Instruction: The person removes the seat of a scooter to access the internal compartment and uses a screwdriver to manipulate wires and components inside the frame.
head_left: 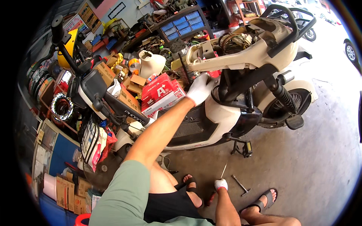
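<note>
A white-gloved left hand (201, 89), mine, reaches to the front of the electric scooter's cream seat-base panel (230, 64). Its fingers curl in at the panel's front lower end, and what they grip is hidden. Low over the floor, my right hand (221, 184), also gloved, is closed round a screwdriver (224, 170) with its thin shaft pointing up and away. The scooter's seat is off, and a bundle of wires (235, 43) lies in the exposed opening. A T-handle socket wrench (240, 185) rests on the concrete right of that hand.
Behind the footboard (188, 130) stand a red-and-white carton (162, 92) and several cardboard boxes. A pedal (247, 148) sticks out toward me. Cartons (65, 192) are stacked at lower left. Blue drawers (183, 25) stand at the back. My sandalled feet are near the tools.
</note>
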`<state>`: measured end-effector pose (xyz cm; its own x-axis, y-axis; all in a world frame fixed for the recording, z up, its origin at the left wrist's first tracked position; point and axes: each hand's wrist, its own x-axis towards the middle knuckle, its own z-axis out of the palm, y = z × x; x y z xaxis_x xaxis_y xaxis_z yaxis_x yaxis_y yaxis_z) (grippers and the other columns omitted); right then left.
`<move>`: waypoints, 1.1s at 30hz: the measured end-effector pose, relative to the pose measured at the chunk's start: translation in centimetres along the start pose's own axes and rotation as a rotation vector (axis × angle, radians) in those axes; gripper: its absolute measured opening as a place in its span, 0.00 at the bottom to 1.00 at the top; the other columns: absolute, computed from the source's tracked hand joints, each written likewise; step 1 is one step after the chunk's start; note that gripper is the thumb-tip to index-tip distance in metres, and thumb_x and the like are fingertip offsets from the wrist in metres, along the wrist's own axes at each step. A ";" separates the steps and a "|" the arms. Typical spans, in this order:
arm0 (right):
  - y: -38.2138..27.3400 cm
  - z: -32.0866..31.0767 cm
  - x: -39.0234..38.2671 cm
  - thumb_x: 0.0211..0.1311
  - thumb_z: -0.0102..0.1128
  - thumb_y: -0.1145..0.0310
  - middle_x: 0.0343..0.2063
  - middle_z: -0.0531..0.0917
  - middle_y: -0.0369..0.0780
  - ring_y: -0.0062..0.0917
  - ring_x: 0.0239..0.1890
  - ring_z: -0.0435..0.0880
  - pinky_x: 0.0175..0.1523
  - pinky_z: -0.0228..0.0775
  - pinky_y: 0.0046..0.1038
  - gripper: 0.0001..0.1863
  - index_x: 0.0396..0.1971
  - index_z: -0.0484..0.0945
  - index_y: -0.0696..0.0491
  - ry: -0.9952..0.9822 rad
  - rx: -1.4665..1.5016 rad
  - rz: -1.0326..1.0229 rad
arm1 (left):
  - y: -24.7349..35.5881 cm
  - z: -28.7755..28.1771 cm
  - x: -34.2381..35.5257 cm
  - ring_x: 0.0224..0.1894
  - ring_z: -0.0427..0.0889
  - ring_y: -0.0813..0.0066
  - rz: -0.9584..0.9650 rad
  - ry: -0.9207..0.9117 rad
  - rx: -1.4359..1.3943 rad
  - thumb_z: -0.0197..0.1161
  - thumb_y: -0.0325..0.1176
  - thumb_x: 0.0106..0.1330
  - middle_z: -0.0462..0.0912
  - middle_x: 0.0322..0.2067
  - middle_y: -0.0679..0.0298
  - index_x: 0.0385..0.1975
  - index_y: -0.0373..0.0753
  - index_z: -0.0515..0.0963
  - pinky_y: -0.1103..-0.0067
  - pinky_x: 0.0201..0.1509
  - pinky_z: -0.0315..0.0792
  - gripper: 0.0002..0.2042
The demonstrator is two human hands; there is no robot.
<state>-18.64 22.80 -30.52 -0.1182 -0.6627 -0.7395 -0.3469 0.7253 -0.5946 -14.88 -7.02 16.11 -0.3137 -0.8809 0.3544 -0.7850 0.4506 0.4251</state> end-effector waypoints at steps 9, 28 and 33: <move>-0.6 -4.2 -2.9 0.59 0.58 0.63 0.48 0.87 0.54 0.47 0.55 0.85 0.61 0.76 0.40 0.20 0.47 0.87 0.56 0.048 -0.055 -0.011 | -10.0 -2.9 -10.9 0.53 0.81 0.47 -0.096 -0.159 0.224 0.63 0.37 0.67 0.83 0.44 0.49 0.43 0.38 0.80 0.60 0.57 0.74 0.11; -6.9 -11.3 -8.8 0.71 0.57 0.66 0.36 0.89 0.43 0.25 0.30 0.88 0.34 0.78 0.26 0.17 0.50 0.81 0.62 -0.186 0.126 -0.297 | -10.3 -2.0 -12.6 0.56 0.79 0.50 0.049 0.002 -0.031 0.62 0.32 0.67 0.81 0.49 0.52 0.50 0.40 0.79 0.62 0.62 0.74 0.13; -16.0 -18.8 -13.9 0.70 0.57 0.67 0.37 0.89 0.44 0.25 0.32 0.87 0.39 0.80 0.28 0.16 0.51 0.82 0.61 -0.092 0.119 -0.482 | -5.0 -1.0 -10.4 0.63 0.75 0.49 0.223 0.122 -0.053 0.66 0.34 0.64 0.76 0.60 0.52 0.60 0.40 0.76 0.62 0.70 0.69 0.23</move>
<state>-28.97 16.90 -4.84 0.1136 -0.9122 -0.3937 -0.2327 0.3608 -0.9031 -7.13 -0.01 11.18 -0.4065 -0.7363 0.5410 -0.6734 0.6416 0.3673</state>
